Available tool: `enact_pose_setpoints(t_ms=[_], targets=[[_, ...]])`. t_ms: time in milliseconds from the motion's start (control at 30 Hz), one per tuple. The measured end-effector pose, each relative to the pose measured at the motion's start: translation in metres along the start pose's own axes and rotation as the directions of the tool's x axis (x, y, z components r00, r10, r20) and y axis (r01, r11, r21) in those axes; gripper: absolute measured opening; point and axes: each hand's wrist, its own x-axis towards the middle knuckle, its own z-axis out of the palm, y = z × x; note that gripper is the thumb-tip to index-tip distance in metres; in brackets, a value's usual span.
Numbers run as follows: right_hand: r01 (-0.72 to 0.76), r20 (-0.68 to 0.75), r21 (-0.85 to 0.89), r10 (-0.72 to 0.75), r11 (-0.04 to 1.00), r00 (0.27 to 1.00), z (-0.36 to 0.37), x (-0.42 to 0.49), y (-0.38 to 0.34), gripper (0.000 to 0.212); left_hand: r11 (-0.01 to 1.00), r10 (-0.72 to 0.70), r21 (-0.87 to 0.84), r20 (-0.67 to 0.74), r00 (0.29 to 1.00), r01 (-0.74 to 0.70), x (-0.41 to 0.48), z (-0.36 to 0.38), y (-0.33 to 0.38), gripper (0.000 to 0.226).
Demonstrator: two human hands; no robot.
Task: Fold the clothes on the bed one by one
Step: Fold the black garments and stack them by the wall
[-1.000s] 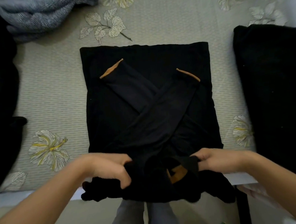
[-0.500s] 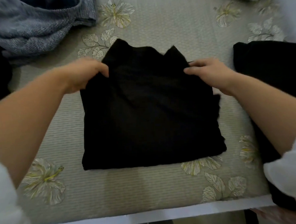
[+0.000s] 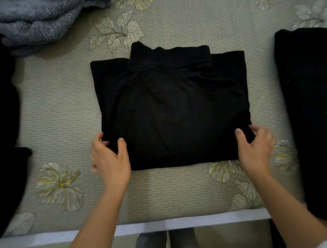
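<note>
On the left side of the bed (image 3: pixel 63 110), a dark cloth (image 3: pixel 1 113) runs along the edge, with a grey-blue knitted garment (image 3: pixel 39 18) bunched behind it. Further right, the left hand (image 3: pixel 109 160) pinches the near-left corner of the folded black garment (image 3: pixel 173 108), thumb on top and fingers (image 3: pixel 101 138) curled round its edge. The garment lies flat in the middle of the floral bed cover as a neat rectangle, a narrower flap showing at its far edge. The right hand (image 3: pixel 255 149) grips the near-right corner likewise, thumb pressed on top. Well apart on the right lies a black folded pile (image 3: pixel 310 116).
</note>
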Motion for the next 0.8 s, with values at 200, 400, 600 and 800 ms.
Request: enact_pose_setpoints(t_ms=[200,400,600,800], targets=[[-0.187,0.091,0.044,0.182,0.981,0.979,-0.011,-0.008,0.011,0.035,0.988,-0.076,0.144,0.083,0.994,0.063,-0.007,-0.015,-0.015,0.037],[-0.311,0.271,0.317,0.229,0.896,0.935,-0.034,-0.011,0.024,0.019,1.0,0.005,0.013,0.101,0.995,-0.006,-0.003,-0.033,-0.04,0.038],[-0.311,0.305,0.388,0.198,0.868,0.932,-0.052,-0.013,0.051,0.031,0.981,-0.021,-0.191,-0.029,0.999,0.015,-0.025,-0.045,-0.048,0.027],[-0.213,0.407,0.212,0.112,0.954,0.907,-0.056,-0.01,0.065,0.032,0.985,-0.115,-0.131,-0.005,0.993,0.114,-0.028,-0.035,-0.061,0.017]])
